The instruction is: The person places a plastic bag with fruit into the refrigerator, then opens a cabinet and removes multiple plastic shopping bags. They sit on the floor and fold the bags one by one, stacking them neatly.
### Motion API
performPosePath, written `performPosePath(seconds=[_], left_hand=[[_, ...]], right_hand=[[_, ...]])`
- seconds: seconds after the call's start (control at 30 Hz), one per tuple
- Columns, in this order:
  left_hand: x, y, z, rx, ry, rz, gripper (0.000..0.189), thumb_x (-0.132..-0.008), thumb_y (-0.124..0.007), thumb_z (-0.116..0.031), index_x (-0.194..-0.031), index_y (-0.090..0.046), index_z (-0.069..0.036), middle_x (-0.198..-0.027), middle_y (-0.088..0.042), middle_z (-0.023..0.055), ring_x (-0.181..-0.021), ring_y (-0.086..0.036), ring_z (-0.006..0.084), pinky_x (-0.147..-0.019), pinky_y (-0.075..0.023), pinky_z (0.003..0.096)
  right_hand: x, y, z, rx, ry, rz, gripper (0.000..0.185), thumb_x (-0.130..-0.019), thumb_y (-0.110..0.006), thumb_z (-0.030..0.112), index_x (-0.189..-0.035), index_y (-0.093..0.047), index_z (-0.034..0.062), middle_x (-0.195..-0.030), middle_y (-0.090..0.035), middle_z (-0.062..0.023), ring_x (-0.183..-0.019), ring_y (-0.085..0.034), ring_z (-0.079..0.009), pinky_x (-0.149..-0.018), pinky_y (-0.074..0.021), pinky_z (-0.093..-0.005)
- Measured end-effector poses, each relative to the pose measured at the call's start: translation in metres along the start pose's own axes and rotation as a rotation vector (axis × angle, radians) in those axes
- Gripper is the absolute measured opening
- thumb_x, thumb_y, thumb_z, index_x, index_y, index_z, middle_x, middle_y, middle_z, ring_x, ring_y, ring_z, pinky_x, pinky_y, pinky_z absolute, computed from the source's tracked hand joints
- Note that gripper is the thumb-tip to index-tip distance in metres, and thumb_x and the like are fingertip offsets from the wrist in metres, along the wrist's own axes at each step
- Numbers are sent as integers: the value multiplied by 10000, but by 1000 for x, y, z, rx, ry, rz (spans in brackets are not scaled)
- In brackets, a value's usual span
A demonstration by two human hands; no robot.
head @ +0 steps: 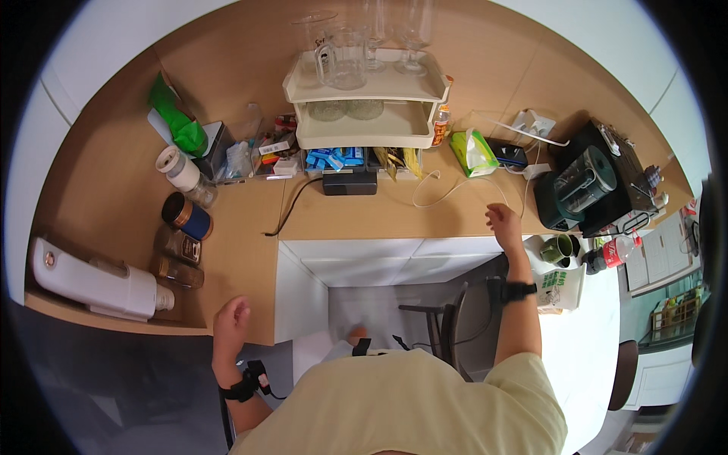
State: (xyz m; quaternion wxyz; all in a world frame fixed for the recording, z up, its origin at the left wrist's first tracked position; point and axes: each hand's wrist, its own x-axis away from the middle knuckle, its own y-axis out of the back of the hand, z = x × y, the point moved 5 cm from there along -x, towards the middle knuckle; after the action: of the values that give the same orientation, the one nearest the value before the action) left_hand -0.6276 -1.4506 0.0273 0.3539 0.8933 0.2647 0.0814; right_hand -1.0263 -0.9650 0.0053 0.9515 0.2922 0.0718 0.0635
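My left hand [232, 319] hangs over the left counter's front edge, its fingers loosely curled and nothing visible in them. The glass jars [181, 272] stand closest to it. Above the main counter's front edge, my right hand [505, 224] is bent inward with its fingers a little apart, and no object shows in it. A thin white cable [493, 182] runs over the wood just beyond those fingertips. Farther back are a green tissue pack [473, 153] and a dark electric kettle [586, 179]. Each wrist wears a black strap.
A two-tier cream rack [364, 133] carries glass mugs and stemmed glasses. Beneath it sit bins with blue packets [334, 158] and a black power adapter [350, 183]. A white appliance [94, 278] stands left. On the right are a cola bottle [614, 254] and a dark chair [449, 324].
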Motion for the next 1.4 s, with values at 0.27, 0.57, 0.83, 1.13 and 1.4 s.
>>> performPosePath(seconds=[0.27,0.57,0.83,1.13,1.4], left_hand=[[35,-18,-22,-125,-69,44,204,-878,-584,-101,-1054,-582,2,-865,-639,151,-783,-631,230,-711,-489,317],[125,-57,-32,-87,-19,197,290,-887,-583,-70,-1171,-566,-11,-988,-664,178,-887,-654,247,-789,-506,314],[246,-61,-12,-167,283,342,342,-858,-601,-62,-1195,-560,-22,-1038,-659,168,-944,-648,250,-809,-504,318],[242,-70,-16,-173,-8,439,384,-831,-653,-108,-1189,-553,-14,-989,-658,196,-885,-657,293,-765,-511,335],[272,-123,13,-185,-182,689,387,-822,-660,-103,-1189,-560,-32,-957,-672,175,-858,-664,269,-759,-520,336]], right_hand=[[165,69,-3,-225,-140,131,186,-912,-563,107,-1059,-615,5,-846,-665,-37,-736,-596,-101,-647,-467,-234],[365,78,-178,109,-596,445,235,-903,-611,260,-1035,-638,66,-817,-651,-62,-723,-616,-138,-642,-509,-258],[488,66,-278,2,-1108,511,386,-935,-533,398,-951,-645,30,-831,-639,-70,-709,-619,-164,-595,-536,-290],[587,87,-284,-386,-1058,93,336,-940,-528,303,-1088,-551,3,-916,-630,-87,-719,-624,-178,-600,-517,-287],[836,77,-272,-345,-1287,-47,242,-925,-540,229,-1040,-567,18,-853,-654,-109,-698,-639,-208,-611,-527,-325]])
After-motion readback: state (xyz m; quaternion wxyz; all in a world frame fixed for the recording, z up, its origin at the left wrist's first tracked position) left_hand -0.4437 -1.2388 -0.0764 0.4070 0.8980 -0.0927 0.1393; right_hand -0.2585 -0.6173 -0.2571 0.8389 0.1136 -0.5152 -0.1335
